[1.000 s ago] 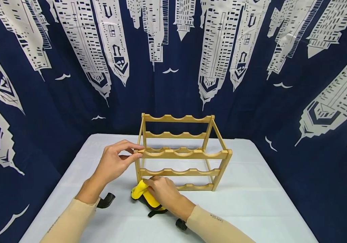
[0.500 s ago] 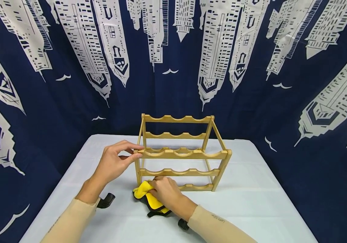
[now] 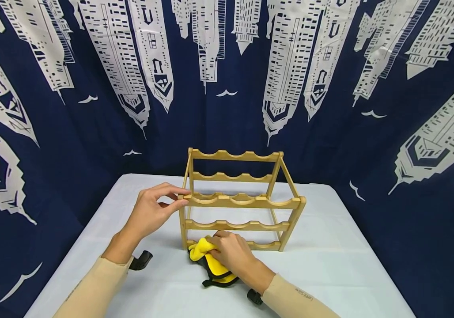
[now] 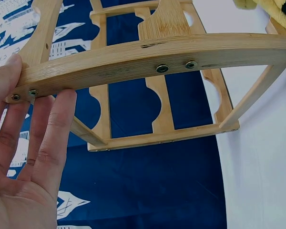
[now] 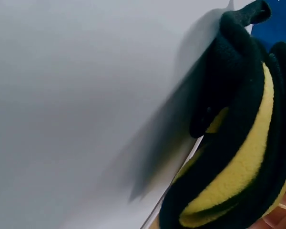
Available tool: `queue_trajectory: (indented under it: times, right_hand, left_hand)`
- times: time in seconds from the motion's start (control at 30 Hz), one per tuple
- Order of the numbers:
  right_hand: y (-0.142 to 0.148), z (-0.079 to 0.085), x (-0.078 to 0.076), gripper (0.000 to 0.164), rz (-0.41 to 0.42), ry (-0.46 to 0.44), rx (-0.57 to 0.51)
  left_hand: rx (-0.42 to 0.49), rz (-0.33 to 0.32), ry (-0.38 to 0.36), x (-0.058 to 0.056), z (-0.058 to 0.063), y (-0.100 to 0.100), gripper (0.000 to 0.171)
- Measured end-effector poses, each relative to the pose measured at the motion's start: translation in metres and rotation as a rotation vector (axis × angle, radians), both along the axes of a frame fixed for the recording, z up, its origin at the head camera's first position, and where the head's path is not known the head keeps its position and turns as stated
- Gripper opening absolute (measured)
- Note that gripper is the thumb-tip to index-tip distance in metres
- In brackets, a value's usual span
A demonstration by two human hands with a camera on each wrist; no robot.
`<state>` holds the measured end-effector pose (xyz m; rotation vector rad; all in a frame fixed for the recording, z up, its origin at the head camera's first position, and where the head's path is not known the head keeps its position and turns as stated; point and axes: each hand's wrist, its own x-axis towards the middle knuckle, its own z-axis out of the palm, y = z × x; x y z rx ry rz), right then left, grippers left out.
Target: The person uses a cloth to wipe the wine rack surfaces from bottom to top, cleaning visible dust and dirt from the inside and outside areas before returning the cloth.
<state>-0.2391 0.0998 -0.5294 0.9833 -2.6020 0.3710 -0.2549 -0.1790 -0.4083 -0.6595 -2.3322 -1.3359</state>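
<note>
A light wooden wine rack with scalloped rails stands upright on the table. My left hand grips its upper front left corner, thumb and fingers on either side of the wood; the left wrist view shows the fingertips on the rack's side post. Down at the lowest front rail, my right hand holds a bunched yellow cloth with black edging. Folds of this cloth fill the right side of the right wrist view, and most of the right hand is hidden there.
White cloth covers the table. Behind it hangs a navy curtain printed with white buildings and birds. A small black device sits at the left wrist, another black device at the right.
My right hand has slid rightward along the bottom front rail with the cloth. The left hand keeps its hold on the rack's corner, and the head view has shifted slightly.
</note>
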Motion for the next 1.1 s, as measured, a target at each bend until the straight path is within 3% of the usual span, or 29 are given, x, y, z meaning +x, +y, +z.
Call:
queue_trajectory:
  times: [0.23,0.67,1.1]
  right_hand:
    - [0.016,-0.001,0.004,0.033,0.015,-0.015,-0.042]
    - [0.062,-0.007,0.003,0.036,-0.102,-0.022,-0.072]
    - [0.1,-0.006,0.01,0.042,-0.166,0.104,-0.107]
  left_hand:
    - [-0.007,-0.003,0.001,0.0,-0.001,0.002,0.025]
    - [0.005,0.002,0.008,-0.003,-0.005,-0.003,0.025]
    - [0.017,0.006,0.012,-0.007,-0.007,-0.002,0.024]
